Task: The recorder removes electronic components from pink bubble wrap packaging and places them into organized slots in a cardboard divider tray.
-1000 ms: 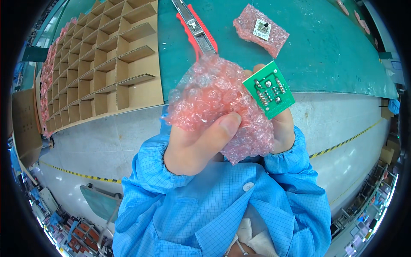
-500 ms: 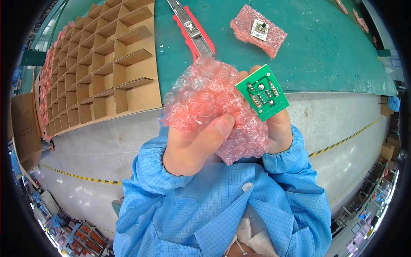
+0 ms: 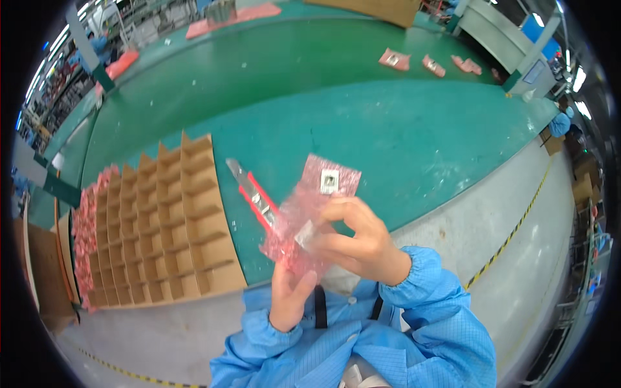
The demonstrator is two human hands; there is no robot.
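My left hand point(image 3: 291, 294) is closed on a crumpled pink bubble wrap bag point(image 3: 281, 244), thumb pressed against its lower end. Just right of it, my right hand point(image 3: 362, 239) pinches a small circuit board point(image 3: 305, 234) over the bag; its pale face shows, smeared by motion. Beyond my hands, another pink bubble wrap bag point(image 3: 313, 169) lies on the green table with a second small board point(image 3: 329, 182) on top, whitish with a dark middle. A red box cutter point(image 3: 260, 202) rests to the left, its handle end partly behind the held bag.
A cardboard divider grid point(image 3: 158, 223) stands on the green table point(image 3: 414, 149) at left, pink bubble wrap point(image 3: 85, 239) along its far left side. Several pink wrapped pieces point(image 3: 394, 59) lie at the far right. A large cardboard piece point(image 3: 369, 10) sits at the back.
The view has tilted up, showing more table. My right hand has moved from behind the bubble wrap bag to above it, and the board's green face no longer shows.
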